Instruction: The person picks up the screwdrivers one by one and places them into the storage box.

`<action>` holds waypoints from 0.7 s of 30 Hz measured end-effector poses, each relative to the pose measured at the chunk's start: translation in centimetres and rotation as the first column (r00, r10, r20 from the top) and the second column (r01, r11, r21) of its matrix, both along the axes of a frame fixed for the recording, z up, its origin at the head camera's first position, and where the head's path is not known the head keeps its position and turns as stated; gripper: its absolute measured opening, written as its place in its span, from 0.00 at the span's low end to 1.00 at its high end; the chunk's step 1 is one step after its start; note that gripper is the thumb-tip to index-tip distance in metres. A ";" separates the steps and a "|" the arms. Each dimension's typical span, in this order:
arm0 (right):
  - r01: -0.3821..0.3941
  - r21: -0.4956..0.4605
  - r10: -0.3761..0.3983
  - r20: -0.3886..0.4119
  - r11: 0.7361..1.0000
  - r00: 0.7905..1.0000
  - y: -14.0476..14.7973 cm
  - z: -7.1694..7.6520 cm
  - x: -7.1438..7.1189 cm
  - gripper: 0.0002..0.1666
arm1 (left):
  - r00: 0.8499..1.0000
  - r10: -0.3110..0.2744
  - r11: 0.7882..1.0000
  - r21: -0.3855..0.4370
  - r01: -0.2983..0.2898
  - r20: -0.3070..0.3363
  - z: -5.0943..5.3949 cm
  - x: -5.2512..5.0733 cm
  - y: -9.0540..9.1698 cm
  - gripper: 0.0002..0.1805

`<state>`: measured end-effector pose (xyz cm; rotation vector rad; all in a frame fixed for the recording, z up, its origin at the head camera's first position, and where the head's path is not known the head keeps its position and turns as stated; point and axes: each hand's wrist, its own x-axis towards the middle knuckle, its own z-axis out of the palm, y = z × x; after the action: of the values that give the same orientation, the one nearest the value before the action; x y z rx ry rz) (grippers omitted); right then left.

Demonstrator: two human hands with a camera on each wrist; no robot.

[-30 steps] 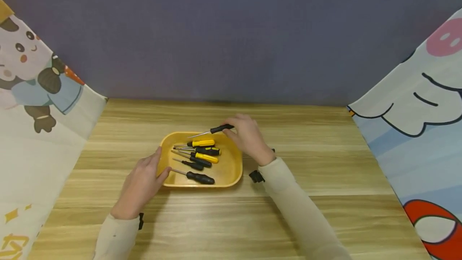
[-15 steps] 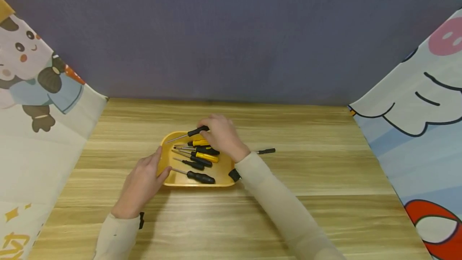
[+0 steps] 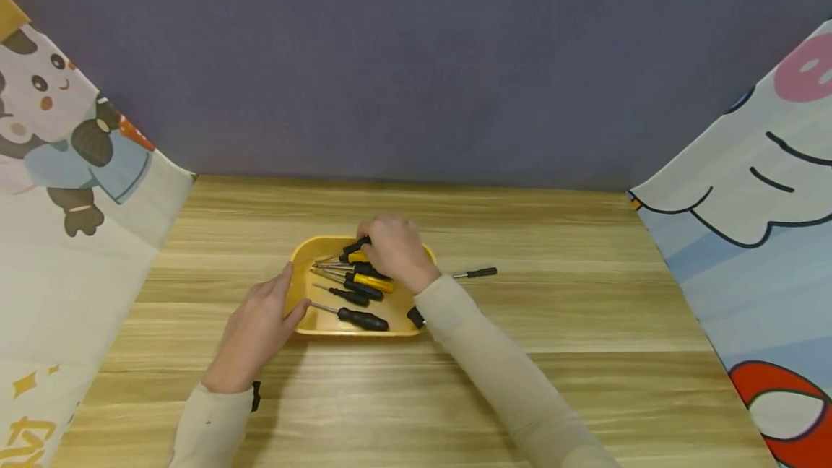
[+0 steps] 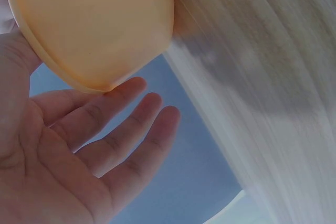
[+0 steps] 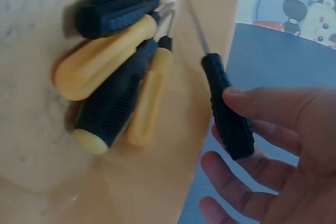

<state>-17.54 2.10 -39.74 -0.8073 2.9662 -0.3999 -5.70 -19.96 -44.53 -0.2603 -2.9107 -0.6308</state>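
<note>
A yellow tray stands on the table with several screwdrivers in it. My left hand holds its left end, thumb over the rim and fingers along the outer side; in the left wrist view the fingers lie loosely beside the tray's wall. At the back of the tray, my right hand pinches a black-handled screwdriver between thumb and fingers, its shaft angled toward the tray's left end. Next to it lie a yellow-handled screwdriver and a black-and-yellow one.
A black-handled screwdriver lies apart at the tray's front. Another thin, dark-handled screwdriver is on the wooden table to the right of the tray. A grey panel rises behind, with printed cloths at both sides.
My right hand has moved left and then slightly down with the black-handled screwdriver, into the tray's back part. The thin screwdriver at right has come into view. My left hand has stayed put.
</note>
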 end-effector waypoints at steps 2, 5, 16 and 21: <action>0.001 0.021 -0.002 0.019 1.000 1.000 -0.2 -0.3 0.1 0.14 | 1.000 -0.005 1.000 0.003 0.005 0.000 0.0 0.0 0.0 0.40; 0.000 0.033 -0.001 0.038 0.999 0.999 -0.3 -0.6 0.2 0.13 | 1.000 -0.007 1.000 0.005 0.007 -0.005 0.0 0.1 -0.1 0.40; -0.007 0.019 0.006 0.067 1.000 0.998 0.0 -0.4 0.3 0.14 | 0.999 -0.021 1.000 -0.001 0.021 -0.043 0.2 0.1 0.0 0.39; -0.007 0.009 0.006 0.076 1.000 0.997 0.2 0.0 0.1 0.14 | 0.998 -0.023 1.000 -0.004 0.023 -0.051 0.1 0.1 -0.1 0.39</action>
<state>-17.45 2.30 -39.74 -0.7823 2.8923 -0.4063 -5.56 -20.04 -44.39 -0.3056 -2.8638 -0.6138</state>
